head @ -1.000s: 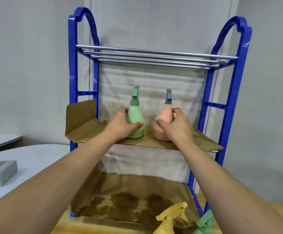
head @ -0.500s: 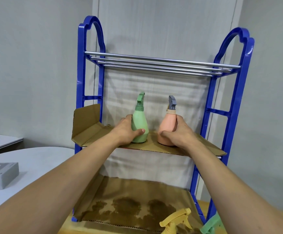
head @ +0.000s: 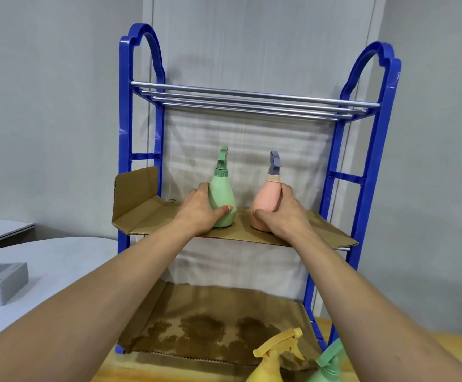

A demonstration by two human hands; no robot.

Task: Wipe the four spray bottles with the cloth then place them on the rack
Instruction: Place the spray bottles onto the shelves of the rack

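Hardly anything has shifted in the last half second: both hands stay wrapped around their bottles on the middle shelf, only the view has drifted a touch. Nearest, at the bottom edge, a yellow plastic trigger-spray bottle (head: 272, 357) and a second green trigger-spray bottle (head: 327, 365) wait in front of the stained cardboard bottom shelf (head: 196, 321). Further out, the left hand (head: 201, 209) grasps the pale green cone-shaped spray bottle (head: 221, 199), thumb across its front, while the right hand (head: 283, 213) grips the salmon-pink spray bottle with the grey nozzle (head: 267, 199). Both stand upright on the cardboard-lined middle shelf (head: 147, 213) of the blue plastic rack with chrome rails (head: 123, 133).
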